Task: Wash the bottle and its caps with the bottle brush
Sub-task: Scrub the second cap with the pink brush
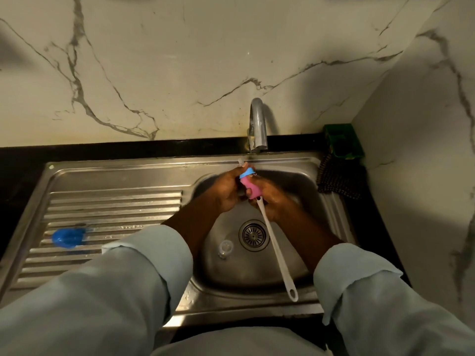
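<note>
Over the sink basin, below the tap, both my hands meet around the bottle brush. The brush's pink sponge head has a light blue cap sitting on its tip. My left hand grips that cap and the sponge from the left. My right hand curls round the white brush handle, which slants down toward the sink's front edge. A clear cap-like piece lies on the basin floor beside the drain. A blue plastic piece lies on the drainboard at the left.
The chrome tap stands at the back of the steel sink; no water stream is plainly visible. The ribbed drainboard is wet. A green box and a dark scrub cloth sit at the back right, against marble walls.
</note>
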